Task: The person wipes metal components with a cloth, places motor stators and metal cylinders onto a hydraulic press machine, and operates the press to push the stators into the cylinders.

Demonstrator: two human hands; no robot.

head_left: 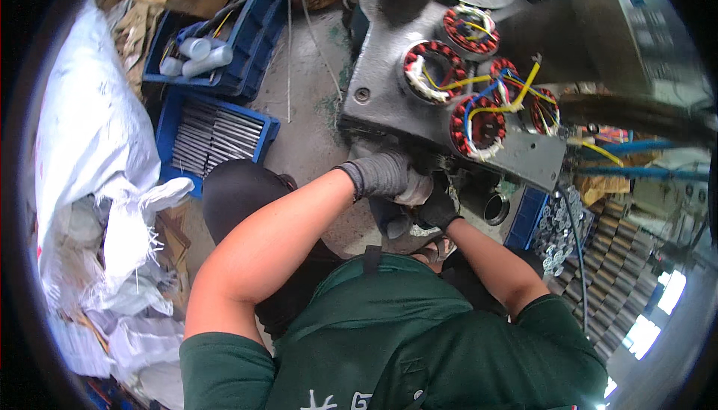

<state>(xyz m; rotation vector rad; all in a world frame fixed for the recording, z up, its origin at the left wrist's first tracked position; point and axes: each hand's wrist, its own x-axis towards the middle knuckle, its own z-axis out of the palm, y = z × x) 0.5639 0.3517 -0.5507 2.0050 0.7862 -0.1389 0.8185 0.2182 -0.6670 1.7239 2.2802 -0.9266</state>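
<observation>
while left hand [380, 176] and right hand [440, 208] curl close — can't tell on what — a metal cylinder [481, 199] slants lengthwise, mouth toward lower right.

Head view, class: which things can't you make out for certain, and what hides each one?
- Head view: whatever lies between the left hand and right hand; gloves and shadow below the metal plate cover much of it.
- Head view: the white sack's contents; its own sheeting hides them.
- Head view: fine detail on the large grey cylinder; blur.
- Head view: the rest of the green shirt; the lower edge cuts it off.
</observation>
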